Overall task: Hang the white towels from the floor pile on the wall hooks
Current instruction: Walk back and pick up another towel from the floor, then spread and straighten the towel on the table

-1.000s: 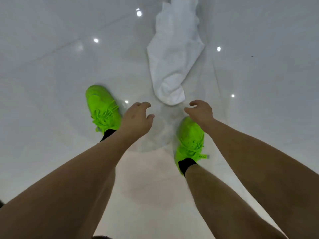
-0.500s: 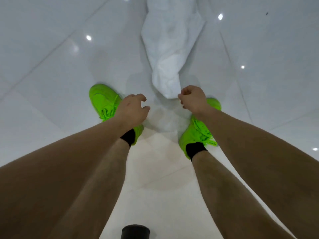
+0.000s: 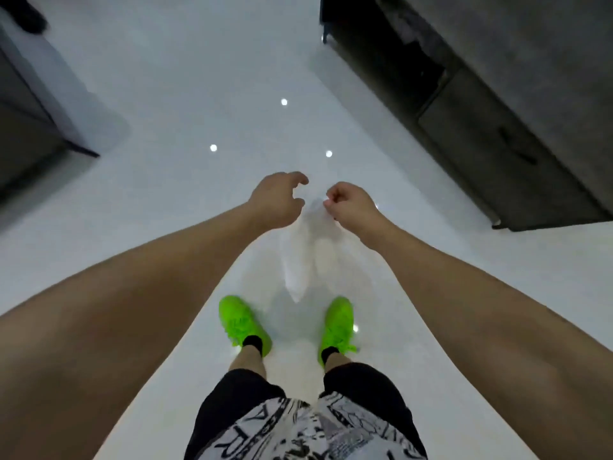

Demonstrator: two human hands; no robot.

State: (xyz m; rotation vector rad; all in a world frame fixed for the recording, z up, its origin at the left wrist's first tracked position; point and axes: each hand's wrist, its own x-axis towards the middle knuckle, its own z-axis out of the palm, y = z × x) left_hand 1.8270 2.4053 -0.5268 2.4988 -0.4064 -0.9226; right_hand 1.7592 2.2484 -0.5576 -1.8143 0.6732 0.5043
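A: Here, which hand holds the white towel (image 3: 303, 257)?

B: My right hand (image 3: 351, 207). Its fingers are curled shut and pinch the towel's top edge. The cloth hangs down from that pinch as a narrow, blurred strip and tapers to a point above the glossy white floor (image 3: 185, 104). That point lies between my two neon-green sneakers, the left one (image 3: 240, 322) and the right one (image 3: 338, 323).

A: And the left hand (image 3: 277, 200)?

B: It is just beside the right, at the same height. Its fingers are apart and hooked, thumb and forefinger forming an open C toward the towel's upper edge. Whether a fingertip touches the cloth I cannot tell; the fabric there is pale against the pale floor.

A: Where do the hands sit in relation to the floor's edges?

B: Near the middle of the open strip of floor. A dark grey cabinet (image 3: 497, 104) runs along the floor's right edge, its drawer fronts tilted in the wide-angle view. Another dark unit (image 3: 30, 121) stands at the left edge. Both are well apart from the towel.

A: What else is visible?

B: Three bright reflections of lights (image 3: 284, 101) lie on the floor beyond my hands. At the bottom are my black shorts (image 3: 232, 400) and the hem of a black-and-white printed shirt (image 3: 298, 429).
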